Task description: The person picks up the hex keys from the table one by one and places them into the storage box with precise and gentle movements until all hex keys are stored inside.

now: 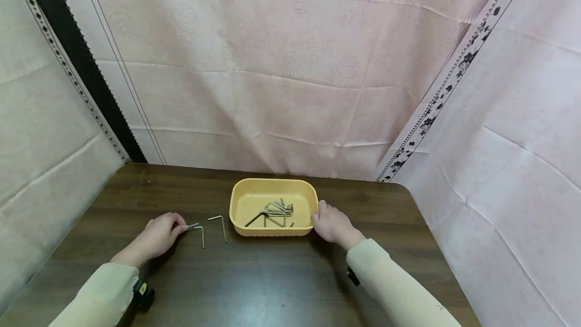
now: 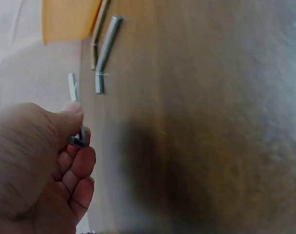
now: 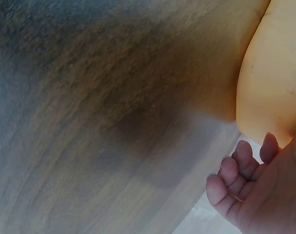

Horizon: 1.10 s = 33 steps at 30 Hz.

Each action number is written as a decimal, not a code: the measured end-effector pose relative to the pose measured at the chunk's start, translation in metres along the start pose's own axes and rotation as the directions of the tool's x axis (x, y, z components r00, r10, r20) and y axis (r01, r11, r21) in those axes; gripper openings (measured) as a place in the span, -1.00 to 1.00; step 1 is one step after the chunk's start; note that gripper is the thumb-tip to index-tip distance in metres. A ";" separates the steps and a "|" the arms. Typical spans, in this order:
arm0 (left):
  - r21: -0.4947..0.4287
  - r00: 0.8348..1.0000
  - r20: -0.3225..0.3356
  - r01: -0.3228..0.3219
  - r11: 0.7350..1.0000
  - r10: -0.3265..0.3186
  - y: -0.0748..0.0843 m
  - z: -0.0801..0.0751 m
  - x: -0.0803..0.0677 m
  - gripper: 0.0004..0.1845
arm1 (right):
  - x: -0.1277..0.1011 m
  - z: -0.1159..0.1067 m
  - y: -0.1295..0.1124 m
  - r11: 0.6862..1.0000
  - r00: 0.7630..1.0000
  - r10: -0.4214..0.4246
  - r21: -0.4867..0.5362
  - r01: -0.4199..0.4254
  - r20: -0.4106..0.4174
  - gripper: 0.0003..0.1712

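Observation:
Between the thumb and fingers of my left hand [image 1: 159, 236] a small silver hex key [image 2: 73, 87] is pinched; its bent end shows below the thumb in the left wrist view. Two more L-shaped hex keys lie on the table just right of that hand, a nearer one [image 1: 202, 238] and another [image 1: 223, 227] closer to the tray. My right hand [image 1: 333, 223] grips the right end of a yellow plastic tray [image 1: 272, 232], at its rim. Inside the tray is a loose pile of several silver hex keys [image 1: 279, 210], along with a black one [image 1: 254, 219].
The brown wood-grain table [image 1: 218, 286] carries the tray near its back edge. Pale patterned cloth [image 1: 272, 90] hangs behind the table and along both sides. A dark device [image 1: 143, 291] is strapped at the left wrist, and another [image 1: 352, 276] at the right.

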<state>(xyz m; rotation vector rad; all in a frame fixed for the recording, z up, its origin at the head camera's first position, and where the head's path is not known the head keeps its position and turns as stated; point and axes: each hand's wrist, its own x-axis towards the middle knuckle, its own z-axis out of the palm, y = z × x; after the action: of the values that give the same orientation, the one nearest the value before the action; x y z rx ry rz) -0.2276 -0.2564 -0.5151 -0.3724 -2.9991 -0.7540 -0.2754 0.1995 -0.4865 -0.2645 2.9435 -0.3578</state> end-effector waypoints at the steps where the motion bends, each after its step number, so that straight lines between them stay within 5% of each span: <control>1: -0.012 1.000 -0.009 0.000 1.000 -0.001 0.002 -0.001 0.001 -0.93 | 0.000 0.000 0.000 1.000 1.000 0.003 0.001 -0.003 0.001 -0.62; 10: -0.146 0.998 -0.058 -0.028 0.989 0.020 0.018 -0.006 0.011 -0.94 | 0.000 0.002 0.002 1.000 1.000 -0.010 0.000 0.010 0.005 -0.66; 23: -0.180 0.981 -0.184 -0.098 0.979 0.064 0.042 -0.006 0.022 -0.83 | 0.001 0.000 0.001 1.000 1.000 -0.003 -0.006 0.003 0.002 -0.65; 33: -0.262 0.974 -0.207 -0.150 0.953 0.096 0.075 0.000 0.037 -0.89 | 0.002 0.001 0.001 1.000 1.000 -0.003 -0.005 0.003 0.009 -0.64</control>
<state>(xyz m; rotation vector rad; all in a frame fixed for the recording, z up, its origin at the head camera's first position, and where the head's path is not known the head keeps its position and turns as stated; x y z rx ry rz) -0.2460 -0.1844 -0.4771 -0.4609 -2.6663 -1.1290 -0.2771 0.2000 -0.4879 -0.2699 2.9354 -0.3492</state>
